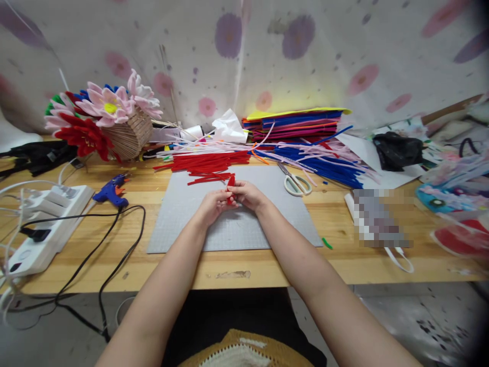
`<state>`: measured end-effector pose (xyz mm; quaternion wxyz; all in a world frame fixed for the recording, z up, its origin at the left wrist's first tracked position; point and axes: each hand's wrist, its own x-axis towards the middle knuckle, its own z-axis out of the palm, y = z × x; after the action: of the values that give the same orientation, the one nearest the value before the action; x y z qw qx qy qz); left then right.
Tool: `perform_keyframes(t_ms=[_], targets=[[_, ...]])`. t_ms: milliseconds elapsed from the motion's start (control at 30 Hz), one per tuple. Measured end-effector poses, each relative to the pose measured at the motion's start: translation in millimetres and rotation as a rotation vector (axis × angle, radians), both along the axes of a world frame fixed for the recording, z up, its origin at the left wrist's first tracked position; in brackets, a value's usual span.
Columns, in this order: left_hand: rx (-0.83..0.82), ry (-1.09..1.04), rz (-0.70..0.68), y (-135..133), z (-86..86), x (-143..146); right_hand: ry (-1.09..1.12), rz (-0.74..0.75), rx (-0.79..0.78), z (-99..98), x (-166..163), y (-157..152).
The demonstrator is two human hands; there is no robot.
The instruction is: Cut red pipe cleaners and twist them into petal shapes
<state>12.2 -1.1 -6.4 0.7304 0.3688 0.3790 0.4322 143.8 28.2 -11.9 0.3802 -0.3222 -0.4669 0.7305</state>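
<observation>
Both my hands meet over the grey cutting mat (179,219), near its far middle. Between them is a small red pipe-cleaner petal (231,182), its tip pointing away from me. My left hand (217,205) pinches its lower part, and my right hand (246,193) grips it from the other side. My fingers cover the petal's lower end. Just beyond lies a pile of red pipe cleaners (206,163), some reaching over the mat's back edge. White-handled scissors (296,184) rest at the mat's right back corner.
A blue glue gun (111,191) and a white power strip (49,224) with loose black cords are on the left. Behind stand a basket of fuzzy flowers (128,132) and bundled pipe cleaners (298,127). Blue pipe cleaners (340,171) and a green scrap (327,243) lie right.
</observation>
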Motion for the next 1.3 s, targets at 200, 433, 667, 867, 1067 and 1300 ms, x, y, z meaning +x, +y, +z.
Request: perform_keyframes(t_ms=[200,433,667,867,1067,1300], targets=[[-0.014,-0.049,0.043,-3.2,2.9,6.4,-0.023,-0.161,-0.046,0.7,-4.6,2.5],[0.582,1.006,0.384,-5.5,-9.3,15.2,-0.198,-0.691,0.015,-0.5,-14.0,4.3],[0.681,1.443,0.43,-3.8,-4.8,24.6,-0.198,-0.812,0.027,-3.7,-27.4,-1.0],[0.701,1.335,0.411,-4.7,-5.6,20.7,-0.205,-0.818,0.026,-3.1,-22.6,0.9],[0.393,0.63,0.332,0.6,-11.4,11.5,-0.157,-0.553,-0.028,-0.2,-12.2,3.6],[-0.146,-0.07,0.149,-2.1,11.8,3.3,0.128,-0.292,-0.072,9.8,-12.9,-4.9]])
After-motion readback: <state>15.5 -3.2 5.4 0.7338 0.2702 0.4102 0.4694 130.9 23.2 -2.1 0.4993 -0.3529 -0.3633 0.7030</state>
